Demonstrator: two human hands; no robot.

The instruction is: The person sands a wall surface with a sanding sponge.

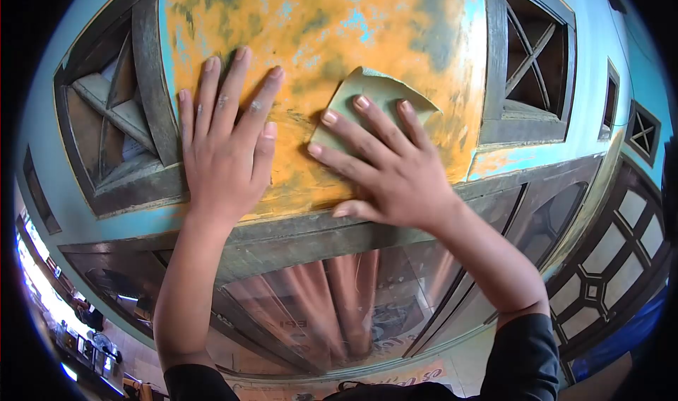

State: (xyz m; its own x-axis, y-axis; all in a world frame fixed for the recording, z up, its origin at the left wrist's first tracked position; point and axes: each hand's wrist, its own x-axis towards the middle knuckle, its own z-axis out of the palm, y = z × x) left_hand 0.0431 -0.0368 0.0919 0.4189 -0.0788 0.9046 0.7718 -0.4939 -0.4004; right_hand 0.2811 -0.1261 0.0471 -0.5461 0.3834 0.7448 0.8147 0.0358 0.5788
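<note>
My left hand (224,147) lies against a wall panel (304,34) of worn orange paint with blue and dark patches. Its fingers are stretched out and it holds nothing. To the right, my right hand (388,161) presses a sheet of greenish sandpaper (374,83) against the same panel with spread fingertips. The sheet's upper right edge curls away from the wall. The thumb rests below the sheet, near the panel's lower edge.
Wooden vent frames with crossed bars stand at the left (113,111) and right (530,62) of the panel. Below runs a dark wooden beam (282,242) over glass with a brownish curtain (346,302) behind it. A patterned door (600,274) is at the right.
</note>
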